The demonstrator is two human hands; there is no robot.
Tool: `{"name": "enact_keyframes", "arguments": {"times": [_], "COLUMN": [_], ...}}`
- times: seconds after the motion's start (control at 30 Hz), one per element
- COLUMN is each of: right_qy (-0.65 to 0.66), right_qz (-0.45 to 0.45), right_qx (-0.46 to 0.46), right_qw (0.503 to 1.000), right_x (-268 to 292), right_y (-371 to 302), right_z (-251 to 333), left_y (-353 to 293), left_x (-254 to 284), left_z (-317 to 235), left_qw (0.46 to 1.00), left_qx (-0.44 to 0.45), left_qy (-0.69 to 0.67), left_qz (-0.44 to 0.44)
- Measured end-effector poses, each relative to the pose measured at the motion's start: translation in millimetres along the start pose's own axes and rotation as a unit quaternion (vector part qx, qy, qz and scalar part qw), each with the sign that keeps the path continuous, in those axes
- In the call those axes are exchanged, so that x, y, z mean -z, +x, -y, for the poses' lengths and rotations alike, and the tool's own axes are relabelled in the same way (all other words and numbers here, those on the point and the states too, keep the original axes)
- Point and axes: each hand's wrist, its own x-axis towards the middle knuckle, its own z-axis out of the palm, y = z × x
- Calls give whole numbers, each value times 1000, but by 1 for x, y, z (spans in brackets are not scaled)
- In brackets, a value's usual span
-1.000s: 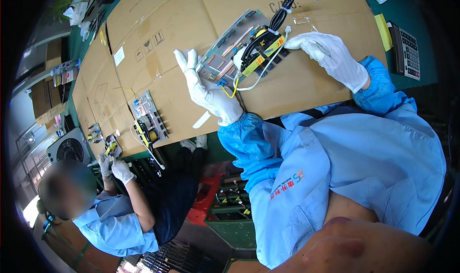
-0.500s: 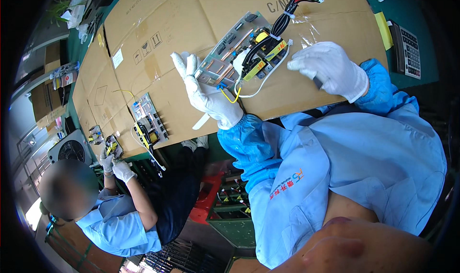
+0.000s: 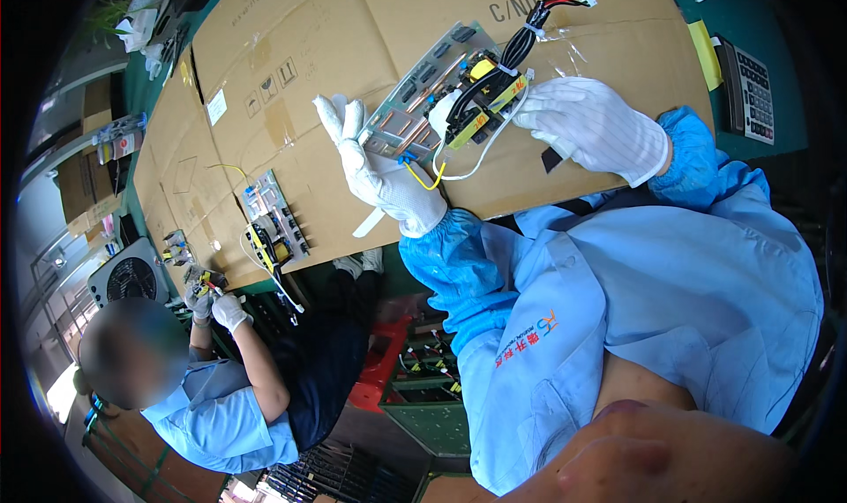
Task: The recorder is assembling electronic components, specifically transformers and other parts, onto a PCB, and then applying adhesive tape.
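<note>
A circuit board [image 3: 401, 119] with a finned metal-coloured base, yellow-taped transformers, a bundle of black cables and a white connector sits on cardboard in front of me. My left hand [image 3: 379, 172], in a white glove, is beside its near left corner, fingers stretched out along the edge; its thumb is partly hidden. A yellow wire [image 3: 423, 178] with a blue end loops over this corner. My right hand [image 3: 591, 128], also gloved, has its fingers together and their tips at the board's right side, by a white wire [image 3: 485, 156]. Under the fingers a small black piece [image 3: 551, 159] sticks out; its kind cannot be made out.
Flattened cardboard [image 3: 309, 26] covers the table. A second board [image 3: 272, 216] lies to the left, near a co-worker [image 3: 221, 406] whose gloved hands hold a small part. A calculator [image 3: 753, 93] is at the far right, and a fan [image 3: 132, 274] stands at the left.
My right hand has moved left up to the board's side, its small black piece shifting left too. My left hand and the board have barely moved. The co-worker's hands have shifted slightly.
</note>
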Motion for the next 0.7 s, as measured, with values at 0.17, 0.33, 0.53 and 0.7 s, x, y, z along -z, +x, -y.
{"name": "enact_keyframes", "arguments": {"times": [0.17,0.33,0.53,0.7], "right_qy": [1,21,74,11], "right_qz": [-2,61,44,55], "right_qx": [4,15,45,20], "right_qw": [1000,998,995,998], "right_x": [-7,-4,-21,-22], "right_y": [1,-1,14,11], "right_z": [13,12,50,45], "left_y": [-2,1,0,0], "left_x": [1,1,-5,-4], "left_z": [-1,3,-1,0], "left_qw": [1000,1000,999,1000], "left_qx": [-6,2,22,12], "left_qy": [6,0,-8,3], "left_qz": [3,-5,-25,-13]}}
